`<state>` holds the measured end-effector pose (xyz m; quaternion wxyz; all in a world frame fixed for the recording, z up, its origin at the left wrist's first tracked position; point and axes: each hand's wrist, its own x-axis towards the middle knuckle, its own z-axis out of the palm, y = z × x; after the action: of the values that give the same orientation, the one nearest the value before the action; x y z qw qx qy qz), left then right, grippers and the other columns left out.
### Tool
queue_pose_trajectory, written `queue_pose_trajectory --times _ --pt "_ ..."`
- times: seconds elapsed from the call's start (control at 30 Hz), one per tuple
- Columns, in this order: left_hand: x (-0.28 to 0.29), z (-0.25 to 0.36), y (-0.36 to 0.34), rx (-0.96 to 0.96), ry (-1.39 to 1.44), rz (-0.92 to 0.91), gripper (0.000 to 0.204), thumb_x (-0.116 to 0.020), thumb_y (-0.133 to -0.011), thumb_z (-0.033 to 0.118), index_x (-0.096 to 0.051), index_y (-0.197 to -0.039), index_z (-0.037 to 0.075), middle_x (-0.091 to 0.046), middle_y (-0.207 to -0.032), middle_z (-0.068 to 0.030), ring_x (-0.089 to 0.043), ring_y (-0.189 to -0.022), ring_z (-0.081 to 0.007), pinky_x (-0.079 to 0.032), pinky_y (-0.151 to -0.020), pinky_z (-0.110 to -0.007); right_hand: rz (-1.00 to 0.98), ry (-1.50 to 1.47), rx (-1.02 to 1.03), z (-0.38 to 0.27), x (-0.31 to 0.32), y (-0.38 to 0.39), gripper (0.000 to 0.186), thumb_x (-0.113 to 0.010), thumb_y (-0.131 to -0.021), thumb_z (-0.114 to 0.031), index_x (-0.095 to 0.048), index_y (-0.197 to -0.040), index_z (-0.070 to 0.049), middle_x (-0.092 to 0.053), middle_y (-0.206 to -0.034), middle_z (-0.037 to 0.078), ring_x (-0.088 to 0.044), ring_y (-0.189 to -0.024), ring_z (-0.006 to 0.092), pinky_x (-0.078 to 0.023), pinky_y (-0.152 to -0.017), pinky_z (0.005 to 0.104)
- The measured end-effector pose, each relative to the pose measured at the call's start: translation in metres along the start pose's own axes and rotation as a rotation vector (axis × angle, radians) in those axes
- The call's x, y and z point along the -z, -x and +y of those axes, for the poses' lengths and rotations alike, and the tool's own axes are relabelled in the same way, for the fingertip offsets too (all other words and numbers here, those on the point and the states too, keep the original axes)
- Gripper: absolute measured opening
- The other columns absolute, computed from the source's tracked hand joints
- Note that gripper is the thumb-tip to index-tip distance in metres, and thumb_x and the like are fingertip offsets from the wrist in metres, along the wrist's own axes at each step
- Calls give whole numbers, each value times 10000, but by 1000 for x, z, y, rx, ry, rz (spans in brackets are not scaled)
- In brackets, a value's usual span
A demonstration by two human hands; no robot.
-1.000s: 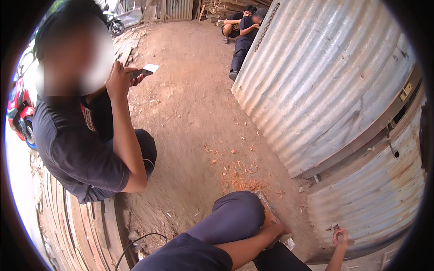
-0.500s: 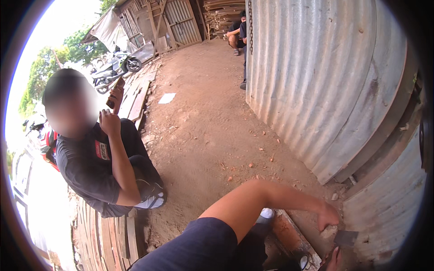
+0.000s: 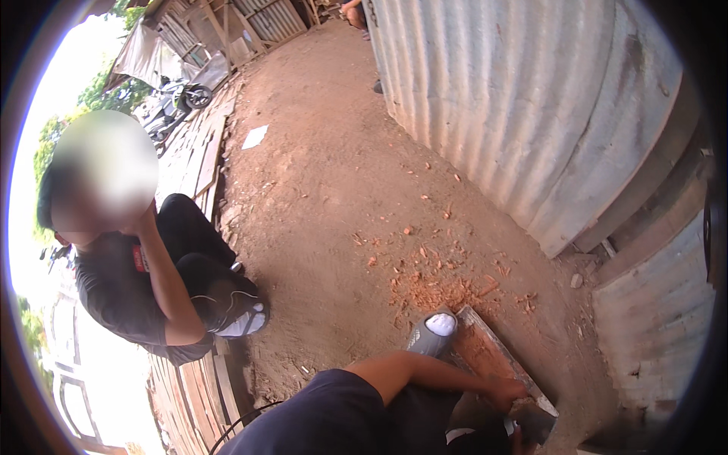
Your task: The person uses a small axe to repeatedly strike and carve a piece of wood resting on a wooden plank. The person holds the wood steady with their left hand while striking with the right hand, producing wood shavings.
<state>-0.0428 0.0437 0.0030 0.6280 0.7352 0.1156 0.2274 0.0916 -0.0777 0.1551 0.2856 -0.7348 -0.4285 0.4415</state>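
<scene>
Gripping reddish wooden plank (image 3: 485, 353) on dirt ground (image 3: 326, 197), left hand (image 3: 506, 393) closed over its near end. Right hand (image 3: 519, 438) mostly hidden, grip unclear, beside dark blade-like tool (image 3: 535, 422). Risk: tool slips toward fingers or grey sandalled foot (image 3: 434, 332) touching plank.

A forearm reached across the lower frame, and the left hand (image 3: 506, 393) gripped the top of a dark blade (image 3: 537, 422) set against the near end of a reddish wooden board (image 3: 493, 356). A grey sandal with a white sock (image 3: 434, 334) pressed on the board's far end. Red wood chips (image 3: 440, 284) lay scattered on the dirt ground (image 3: 326, 189) just beyond. A corrugated metal wall (image 3: 516, 114) stood at right. At left, another person in a dark shirt (image 3: 114, 292) crouched beside stacked planks (image 3: 201, 163).
</scene>
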Motion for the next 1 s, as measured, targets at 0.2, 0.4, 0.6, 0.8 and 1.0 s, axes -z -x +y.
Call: queue_pose_trajectory --times 0.2,0.4,0.6,0.8,1.0 --pt "-17 15 -9 112 -222 3 330 -825 -729 256 -727 -937 20 -713 -926 -233 -709 -945 -422 -555 -834 -507 56 -15 -30 32 9 16 501 -542 -1080 -446 -615 -1238 24 -639 -840 166 -615 -734 239 -488 -626 382" --pt "-22 3 -15 205 -449 -176 305 -835 -691 309 -746 -836 57 -711 -826 -219 -714 -856 -440 -569 -783 -533 147 -39 -28 47 0 17 520 -551 -1076 -419 -606 -1315 39 -647 -874 194 -622 -777 262 -490 -654 405" --pt "-22 -17 5 65 -499 -184 281 -807 -627 219 -733 -854 73 -703 -768 -205 -716 -778 -423 -551 -717 -553 125 -88 -49 47 -4 36 471 -530 -1083 -386 -633 -1091 73 -612 -739 135 -565 -653 211 -417 -586 405" --pt "-22 -13 -20 -47 -468 -69 330 -783 -660 146 -675 -958 55 -702 -781 -197 -715 -805 -414 -540 -703 -537 204 -136 -44 64 4 40 401 -551 -1074 -334 -581 -1172 54 -600 -752 63 -546 -641 163 -413 -565 353" --pt "-23 -29 -10 -29 -474 32 355 -800 -682 164 -665 -995 63 -705 -802 -179 -716 -794 -401 -541 -690 -526 203 -299 -262 50 7 38 381 -593 -1062 -279 -568 -1233 61 -618 -845 93 -599 -731 171 -482 -638 355"
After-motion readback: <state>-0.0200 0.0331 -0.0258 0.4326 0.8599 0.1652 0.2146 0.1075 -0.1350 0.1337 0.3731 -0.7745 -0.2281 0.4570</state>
